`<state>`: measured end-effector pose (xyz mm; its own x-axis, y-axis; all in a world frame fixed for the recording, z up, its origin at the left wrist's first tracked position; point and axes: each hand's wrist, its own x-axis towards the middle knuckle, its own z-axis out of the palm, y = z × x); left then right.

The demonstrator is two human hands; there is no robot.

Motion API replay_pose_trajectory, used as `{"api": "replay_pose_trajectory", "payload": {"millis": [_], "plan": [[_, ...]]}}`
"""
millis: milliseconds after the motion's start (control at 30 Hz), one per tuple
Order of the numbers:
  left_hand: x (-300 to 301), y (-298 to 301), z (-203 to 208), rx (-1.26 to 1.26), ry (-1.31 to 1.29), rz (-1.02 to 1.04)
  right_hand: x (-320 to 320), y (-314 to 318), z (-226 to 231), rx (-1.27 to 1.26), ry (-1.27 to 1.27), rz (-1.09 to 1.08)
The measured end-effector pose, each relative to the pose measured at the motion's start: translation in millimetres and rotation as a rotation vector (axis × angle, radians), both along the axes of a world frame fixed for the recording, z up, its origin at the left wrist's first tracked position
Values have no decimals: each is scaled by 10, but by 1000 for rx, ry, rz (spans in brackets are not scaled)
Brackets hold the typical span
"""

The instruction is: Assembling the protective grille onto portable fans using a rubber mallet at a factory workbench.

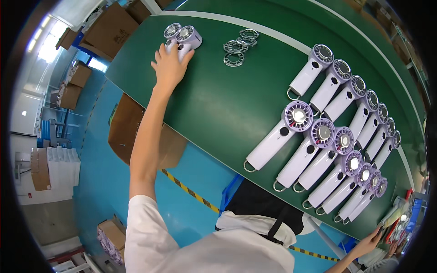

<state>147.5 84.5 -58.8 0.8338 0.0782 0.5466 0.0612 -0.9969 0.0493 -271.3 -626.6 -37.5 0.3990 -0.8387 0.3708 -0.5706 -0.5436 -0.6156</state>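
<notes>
My left hand (170, 68) reaches to the far left of the green table. Its thumb and index finger lie on either side of the white handle of a handheld fan (185, 34); the other fingers are spread. A second handheld fan (171, 31) lies close beside it, its handle partly under my fingers. To their right lie several loose silver grille rings (233, 59), some overlapping. My right hand (369, 242) is at the table's near right edge, by a pale yellowish bag (395, 215). Its fingers look stretched out, though small and near the picture's rim.
Two slanting rows of white-and-purple handheld fans cover the table's right part: a far row (341, 69) with silver rings and a near row (298, 115) with wrist loops. An open cardboard box (170, 148) stands below the table's near left edge. Another person's hand shows at the far right.
</notes>
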Motion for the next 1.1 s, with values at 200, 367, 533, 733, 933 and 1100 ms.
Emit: {"api": "replay_pose_trajectory", "payload": {"millis": [200, 367, 533, 733, 933, 1100], "plan": [[64, 196, -53, -48, 62, 15, -637, -437, -414, -219, 348, -194], [550, 808, -97, 16, 36, 50, -190, 233, -293, -406, 407, -71], [1172, 1713, -126, 24, 59, 48, -24, 330, -244, -509, 449, -2], [1797, 2281, 44, 120, 107, 62, -70, 229, -301, -614, 465, -5], [1808, 2753, 41, 100, 156, -31, 164, 104, -255, -453, 561, -49], [1805, 2274, -49, 217, -61, 26, -373, -468, -367, -264, 555, 82]]}}
